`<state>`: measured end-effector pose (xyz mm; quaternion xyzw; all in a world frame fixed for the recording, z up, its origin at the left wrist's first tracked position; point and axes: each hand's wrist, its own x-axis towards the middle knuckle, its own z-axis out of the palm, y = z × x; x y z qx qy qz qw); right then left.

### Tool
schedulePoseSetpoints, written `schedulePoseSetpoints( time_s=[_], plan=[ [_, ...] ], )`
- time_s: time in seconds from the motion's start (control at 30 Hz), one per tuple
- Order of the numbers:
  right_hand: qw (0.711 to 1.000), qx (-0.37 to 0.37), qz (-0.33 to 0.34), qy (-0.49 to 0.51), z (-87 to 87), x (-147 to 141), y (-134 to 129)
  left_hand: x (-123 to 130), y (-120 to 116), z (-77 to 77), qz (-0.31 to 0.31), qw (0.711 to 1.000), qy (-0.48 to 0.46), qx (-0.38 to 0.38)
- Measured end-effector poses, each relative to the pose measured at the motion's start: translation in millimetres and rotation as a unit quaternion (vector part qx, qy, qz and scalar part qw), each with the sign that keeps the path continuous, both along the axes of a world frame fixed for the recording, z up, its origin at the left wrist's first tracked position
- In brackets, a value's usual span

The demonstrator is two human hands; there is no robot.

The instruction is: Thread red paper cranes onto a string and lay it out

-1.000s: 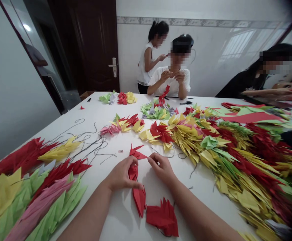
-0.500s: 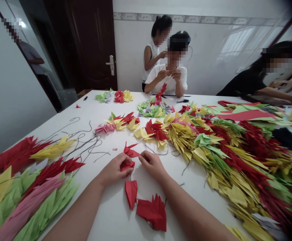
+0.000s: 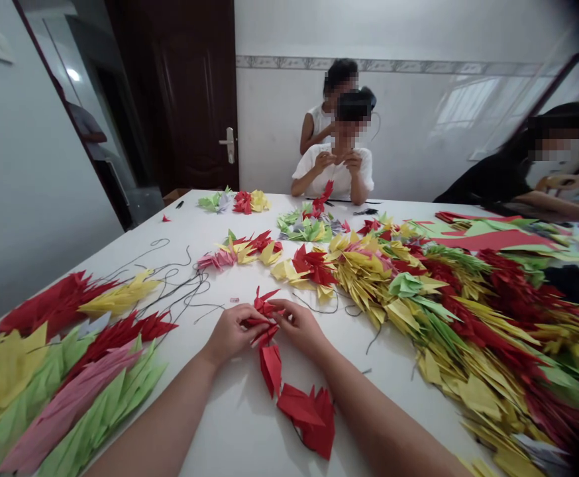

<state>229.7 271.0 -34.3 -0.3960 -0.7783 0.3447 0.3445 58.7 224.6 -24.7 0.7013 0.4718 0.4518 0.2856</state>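
Observation:
My left hand [image 3: 234,332] pinches a folded red paper piece at the middle of the white table [image 3: 220,397]. Close beside it, the fingers of my right hand [image 3: 297,326] are closed on a red paper piece [image 3: 264,301] with pointed tips. The two hands nearly touch. Below them hangs a red folded piece [image 3: 270,370] on a dark string, lying on the table. Nearer to me, a larger cluster of red folded paper [image 3: 312,417] rests on the same string. Some of what the fingertips grip is hidden.
Strung paper bundles lie at left [image 3: 75,417] and in a long heap at right [image 3: 448,324]. Loose black strings [image 3: 180,281] cross the table's left half. Small garlands [image 3: 234,201] lie farther back. Two people in white are across the table, another in black at right.
My hands have come together; the red pieces between them now touch or overlap. My right hand has closed on the upper red piece. The view has shifted slightly.

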Motion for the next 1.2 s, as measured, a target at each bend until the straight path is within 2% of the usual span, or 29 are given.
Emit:
schedulePoseSetpoints(
  time_s=[0.13, 0.3, 0.47, 0.53, 0.63, 0.83, 1.03, 1.2],
  plan=[
    [0.999, -0.033, 0.024, 0.022, 2.9, -1.6, 1.5, -0.8, 1.1, -0.2, -0.002, 0.998, -0.048, -0.031],
    [0.998, -0.048, 0.008, 0.050, 5.1, -0.8, 2.0, -2.9, 3.6, 1.3, 0.033, 0.985, -0.156, -0.064],
    [0.999, -0.005, 0.020, 0.025, 7.6, -1.4, -3.9, -3.2, 4.9, 1.1, 0.075, 0.968, -0.219, -0.097],
    [0.999, 0.022, 0.024, 0.004, 7.8, -2.6, -6.3, -2.2, 4.3, 0.7, 0.081, 0.971, -0.202, -0.097],
    [0.999, 0.038, 0.030, 0.001, 6.2, -4.7, -8.1, -0.3, 2.5, 0.3, 0.095, 0.984, -0.126, -0.080],
    [0.988, -0.054, 0.088, 0.118, 1.7, -4.8, -4.1, 2.6, 0.6, 0.4, 0.127, 0.992, -0.019, -0.011],
    [0.990, -0.059, 0.094, 0.091, 3.7, -6.8, -7.3, 4.8, 1.8, -2.9, 0.131, 0.991, -0.021, 0.027],
    [0.976, -0.126, 0.123, 0.132, 6.7, -13.8, -16.1, 3.4, 2.5, -6.2, 0.167, 0.983, 0.050, 0.057]
  ],
)
